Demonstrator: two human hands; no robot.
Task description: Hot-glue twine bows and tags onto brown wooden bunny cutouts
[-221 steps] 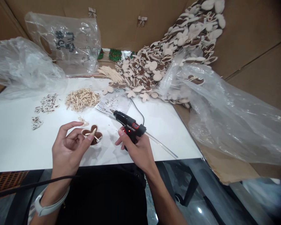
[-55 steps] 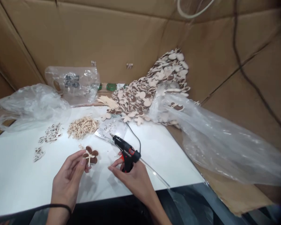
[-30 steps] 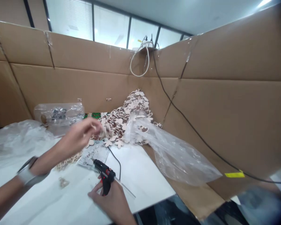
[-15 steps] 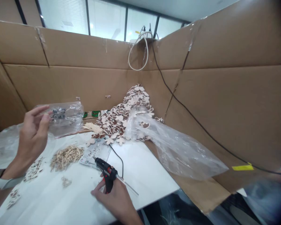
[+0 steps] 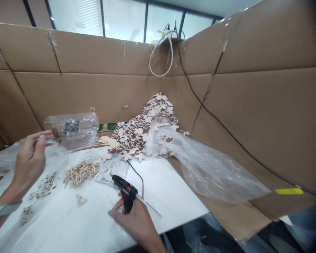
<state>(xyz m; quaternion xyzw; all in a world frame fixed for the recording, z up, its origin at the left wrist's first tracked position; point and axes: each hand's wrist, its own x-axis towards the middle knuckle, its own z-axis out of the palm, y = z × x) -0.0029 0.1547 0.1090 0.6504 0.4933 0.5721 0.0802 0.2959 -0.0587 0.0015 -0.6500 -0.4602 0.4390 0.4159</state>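
My right hand [image 5: 137, 216] is wrapped round the handle of a black and red hot glue gun [image 5: 126, 191], its nozzle pointing up and left. A clear glue stick [image 5: 150, 208] sticks out of its back end. Over on the left, my left hand [image 5: 31, 158] is raised with its fingers stretched forward and the thumb apart. A small brown rounded piece [image 5: 55, 132] shows at its fingertips; whether they touch cannot be told. Just beyond is a clear plastic bag [image 5: 85, 130] with dark printing. Cream twig-like pieces [image 5: 81, 173] lie heaped between the hands.
A tall pile of brown and cream flower-shaped pieces [image 5: 139, 133] fills the corner, partly under a large plastic bag [image 5: 210, 172]. Cardboard walls [image 5: 100, 91] enclose the white table [image 5: 168, 189]. Small brown bits [image 5: 46, 186] lie at left. A black cable [image 5: 226, 137] crosses the right wall.
My left hand has drawn back left and down from the clear bag, and the brown piece now shows. The view has turned slightly left. My right hand still grips the glue gun.
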